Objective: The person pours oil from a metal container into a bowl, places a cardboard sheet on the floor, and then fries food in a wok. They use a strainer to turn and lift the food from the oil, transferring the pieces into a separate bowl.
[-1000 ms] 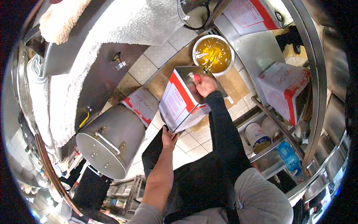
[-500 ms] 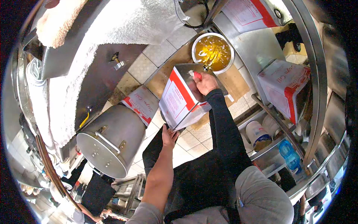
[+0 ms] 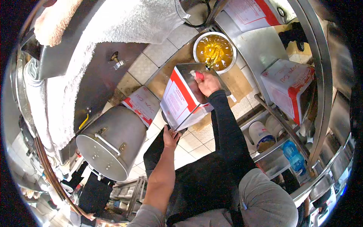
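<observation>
A square metal tin (image 3: 180, 99) with a white and red label hangs tilted in both hands over the floor. Golden oil runs from its far end into a round metal pot (image 3: 196, 51), which holds a good depth of yellow liquid. My right hand (image 3: 209, 84) is closed round the red handle on the tin's top face. At the tin's near bottom edge, my left hand (image 3: 171, 137) supports it from below, fingers partly hidden under it.
A large steel stockpot (image 3: 109, 142) stands left, beside a red and white box (image 3: 143, 104). White towels (image 3: 128, 22) drape the upper left. Boxed tins (image 3: 285, 89) sit on the right-hand steel counter (image 3: 253, 45), above a blue bottle (image 3: 293, 157) and a tub (image 3: 261, 136).
The tin and both hands have shifted very slightly left. Oil still pours into the pot. At the lower left, another person's arm has moved.
</observation>
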Available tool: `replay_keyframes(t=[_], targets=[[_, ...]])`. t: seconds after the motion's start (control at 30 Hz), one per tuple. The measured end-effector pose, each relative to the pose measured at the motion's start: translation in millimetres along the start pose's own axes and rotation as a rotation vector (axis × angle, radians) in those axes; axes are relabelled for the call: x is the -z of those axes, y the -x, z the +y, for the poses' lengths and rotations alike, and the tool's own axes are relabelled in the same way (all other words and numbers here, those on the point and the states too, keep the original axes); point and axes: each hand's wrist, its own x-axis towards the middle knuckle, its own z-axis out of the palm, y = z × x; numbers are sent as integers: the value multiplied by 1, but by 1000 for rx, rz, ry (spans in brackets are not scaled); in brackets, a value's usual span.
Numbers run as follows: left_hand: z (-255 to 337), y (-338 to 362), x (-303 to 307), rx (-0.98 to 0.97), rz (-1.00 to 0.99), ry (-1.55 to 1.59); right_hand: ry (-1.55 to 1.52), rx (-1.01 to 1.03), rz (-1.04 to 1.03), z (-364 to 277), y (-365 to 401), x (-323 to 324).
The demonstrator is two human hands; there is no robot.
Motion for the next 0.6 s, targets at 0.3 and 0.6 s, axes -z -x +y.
replay_keyframes(t=[0.3, 0.6], targets=[[5, 8, -8, -16, 57, 5, -16, -26, -10, -7, 8, 11], [-1, -20, -4, -20, 53, 32, -23, 9, 45, -4, 18, 15]])
